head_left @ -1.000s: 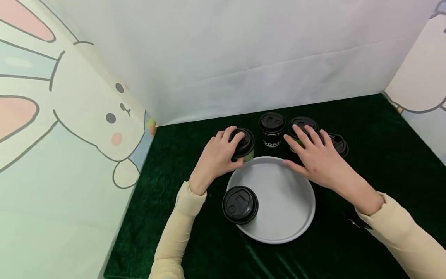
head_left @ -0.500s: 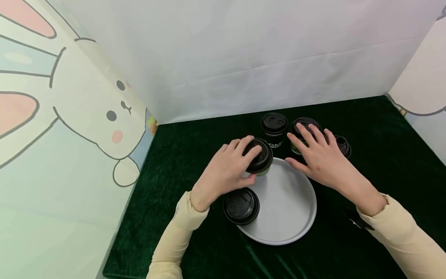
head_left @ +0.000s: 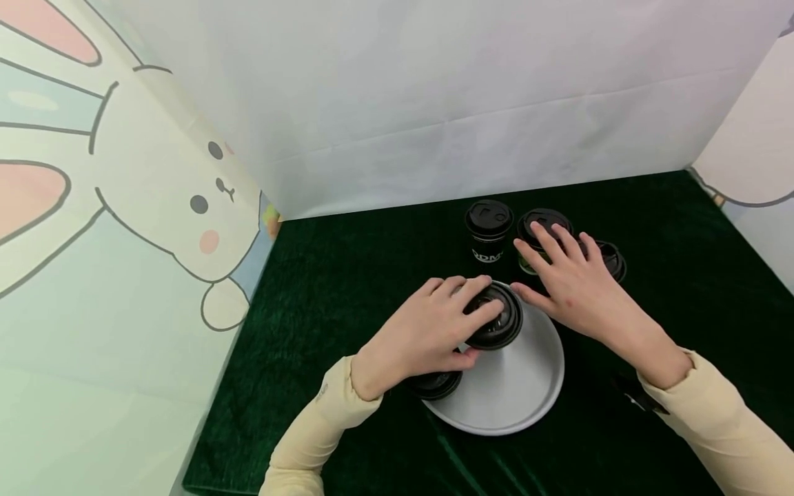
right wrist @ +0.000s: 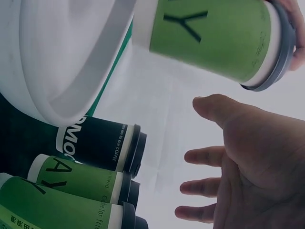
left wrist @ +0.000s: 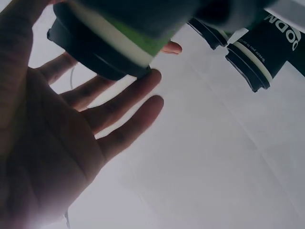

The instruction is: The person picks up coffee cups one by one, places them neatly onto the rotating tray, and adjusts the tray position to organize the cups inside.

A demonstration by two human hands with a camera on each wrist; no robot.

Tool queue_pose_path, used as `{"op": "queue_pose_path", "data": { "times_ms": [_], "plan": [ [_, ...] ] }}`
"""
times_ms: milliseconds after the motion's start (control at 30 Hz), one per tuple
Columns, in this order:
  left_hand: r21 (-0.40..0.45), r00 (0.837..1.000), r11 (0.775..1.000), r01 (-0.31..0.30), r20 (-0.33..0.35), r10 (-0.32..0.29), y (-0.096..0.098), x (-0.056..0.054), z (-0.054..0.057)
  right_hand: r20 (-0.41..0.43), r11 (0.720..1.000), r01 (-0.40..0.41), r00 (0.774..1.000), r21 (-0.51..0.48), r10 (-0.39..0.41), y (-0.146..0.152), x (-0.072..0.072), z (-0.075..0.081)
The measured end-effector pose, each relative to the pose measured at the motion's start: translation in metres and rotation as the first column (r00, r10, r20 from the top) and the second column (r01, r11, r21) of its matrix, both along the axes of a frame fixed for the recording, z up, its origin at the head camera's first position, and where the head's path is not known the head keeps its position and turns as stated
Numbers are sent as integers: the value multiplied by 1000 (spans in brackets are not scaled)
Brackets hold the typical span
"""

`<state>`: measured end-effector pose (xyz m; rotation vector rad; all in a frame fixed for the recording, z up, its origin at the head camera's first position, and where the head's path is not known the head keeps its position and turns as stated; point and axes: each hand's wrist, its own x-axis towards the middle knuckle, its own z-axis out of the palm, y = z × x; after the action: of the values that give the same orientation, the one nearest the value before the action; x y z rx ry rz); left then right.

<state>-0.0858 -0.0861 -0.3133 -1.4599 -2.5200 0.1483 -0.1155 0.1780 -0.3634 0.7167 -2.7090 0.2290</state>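
My left hand (head_left: 428,331) grips a green paper coffee cup (right wrist: 209,40) by its black lid (head_left: 499,324), over the round grey tray (head_left: 502,413). In the left wrist view the cup's green wall (left wrist: 143,42) shows near the fingers. A second lidded cup (head_left: 437,387) stands at the tray's left front, partly covered by my left hand. My right hand (head_left: 573,296) is spread with nothing in it, in front of a green lidded cup (head_left: 530,260). In the right wrist view its fingers (right wrist: 205,156) are straight and apart from the cups.
Behind the tray stands a black cup (head_left: 488,238) with white lettering. Another lidded cup (head_left: 613,260) is right of the green one, mostly hidden by my right hand. Dark green cloth (head_left: 347,275) covers the table; a white wall sheet (head_left: 434,103) rises behind.
My left hand has carried the green cup from the table, left behind the tray, rightward and nearer, over the tray. The right hand has hardly moved.
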Motion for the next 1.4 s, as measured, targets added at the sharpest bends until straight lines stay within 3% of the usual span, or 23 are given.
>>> {"op": "queue_pose_path", "data": {
  "times_ms": [600, 1000, 1400],
  "plan": [
    [-72, 995, 992, 100, 8, -100, 2, 25, 3, 31, 1000, -3, 1000, -4, 3, -2, 0, -2],
    [-143, 982, 972, 184, -17, -188, 8, 52, 5, 50, 999, -20, 998, -28, 22, -3, 3, -6],
    [-164, 981, 968, 191, 9, -192, 9, 56, 1, 84, 999, -15, 996, -31, 18, -5, 3, -9]
  ]
}}
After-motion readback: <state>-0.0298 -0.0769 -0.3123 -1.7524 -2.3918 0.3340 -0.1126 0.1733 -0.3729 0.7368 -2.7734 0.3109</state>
